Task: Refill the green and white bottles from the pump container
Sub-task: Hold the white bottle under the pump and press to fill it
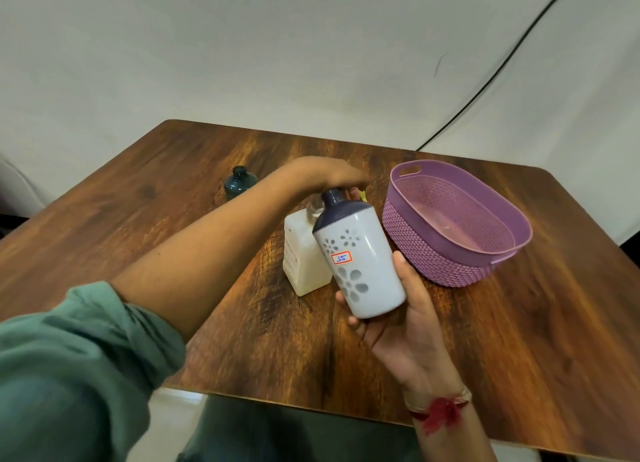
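Observation:
My right hand (398, 309) grips a white bottle (363, 261) with grey flowers, a dark purple neck and a "35" sticker, held tilted above the table. Its open neck leans toward the pump container (301, 257), a pale cream bottle standing just behind it. My left hand (325, 174) reaches over and rests on top of the pump, its fingers mostly hidden behind the bottle's neck. A dark green bottle (239, 184) without a cap stands farther back on the left.
A purple plastic basket (450, 254) sits on the wooden table (138, 219) right of the bottles. A black cable (502, 63) runs down the white backdrop behind.

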